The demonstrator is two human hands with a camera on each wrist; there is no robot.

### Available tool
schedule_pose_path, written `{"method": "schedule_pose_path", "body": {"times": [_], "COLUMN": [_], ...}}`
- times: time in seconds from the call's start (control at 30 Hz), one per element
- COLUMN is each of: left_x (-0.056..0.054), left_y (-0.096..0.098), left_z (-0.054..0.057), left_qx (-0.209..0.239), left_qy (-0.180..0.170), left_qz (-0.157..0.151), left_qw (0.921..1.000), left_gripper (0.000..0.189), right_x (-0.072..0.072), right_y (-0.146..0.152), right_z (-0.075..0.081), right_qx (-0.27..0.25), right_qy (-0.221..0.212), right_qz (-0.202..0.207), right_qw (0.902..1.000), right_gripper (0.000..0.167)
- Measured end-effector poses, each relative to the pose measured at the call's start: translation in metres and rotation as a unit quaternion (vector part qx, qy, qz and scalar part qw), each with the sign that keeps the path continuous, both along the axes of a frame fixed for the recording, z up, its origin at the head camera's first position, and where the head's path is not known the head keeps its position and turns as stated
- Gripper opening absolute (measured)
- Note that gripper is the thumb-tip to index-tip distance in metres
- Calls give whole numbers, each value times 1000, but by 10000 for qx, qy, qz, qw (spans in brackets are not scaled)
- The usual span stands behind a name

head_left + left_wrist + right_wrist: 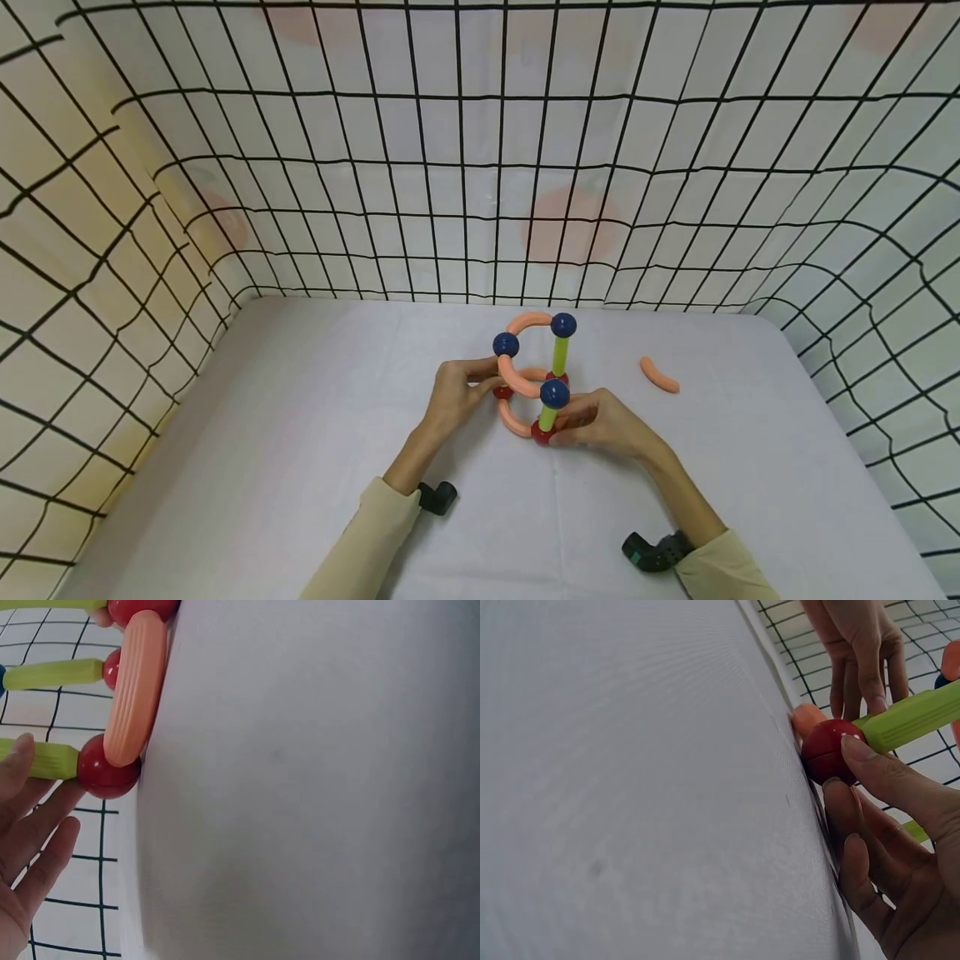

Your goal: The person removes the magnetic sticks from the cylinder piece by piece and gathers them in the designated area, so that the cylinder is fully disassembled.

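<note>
A toy frame of balls and rods stands on the white table between the two hands. Blue balls (555,393) top its upright green rods (560,356), and red balls (543,432) form the feet. Curved orange pieces (515,419) link the balls at both levels. At the left post, the left hand (453,396) pinches a green rod (56,759) just above its red ball (109,769). The right hand (607,421) grips the near red ball (831,752) between thumb and fingers, below another green rod (915,720).
One loose curved orange piece (660,376) lies on the table to the right of the frame. Black wire mesh (480,158) walls in the back and both sides. Each wrist carries a black camera mount (438,497).
</note>
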State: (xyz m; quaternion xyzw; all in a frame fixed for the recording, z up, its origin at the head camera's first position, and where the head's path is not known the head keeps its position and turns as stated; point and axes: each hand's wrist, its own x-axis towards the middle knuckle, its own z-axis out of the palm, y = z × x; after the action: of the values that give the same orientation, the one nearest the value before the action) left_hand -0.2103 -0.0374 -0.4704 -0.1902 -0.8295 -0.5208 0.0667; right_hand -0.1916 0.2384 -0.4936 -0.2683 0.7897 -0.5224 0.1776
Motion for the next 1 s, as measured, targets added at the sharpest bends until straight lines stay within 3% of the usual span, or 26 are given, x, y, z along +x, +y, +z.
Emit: {"method": "schedule_pose_path", "body": {"times": [0.33, 0.53, 0.8, 1.0], "left_x": [0, 1, 4, 9], "left_y": [1, -4, -19, -26], "left_z": [1, 5, 27, 38], "left_qx": [-67, -66, 115, 234], "left_qy": [47, 117, 715, 1111], "left_qz": [-60, -152, -222, -438], "left_qw": [9999, 9998, 9971, 9926], "left_gripper": [37, 40, 54, 63], "right_x": [3, 6, 11, 14], "right_y": [-4, -4, 0, -2], "right_z": [7, 15, 33, 45], "right_qx": [34, 107, -299, -538], "right_qy": [9, 445, 1125, 1453], "right_qz": [-223, -500, -727, -765], "right_qw": [9997, 9977, 9905, 9850], "right_gripper": [26, 20, 46, 62]}}
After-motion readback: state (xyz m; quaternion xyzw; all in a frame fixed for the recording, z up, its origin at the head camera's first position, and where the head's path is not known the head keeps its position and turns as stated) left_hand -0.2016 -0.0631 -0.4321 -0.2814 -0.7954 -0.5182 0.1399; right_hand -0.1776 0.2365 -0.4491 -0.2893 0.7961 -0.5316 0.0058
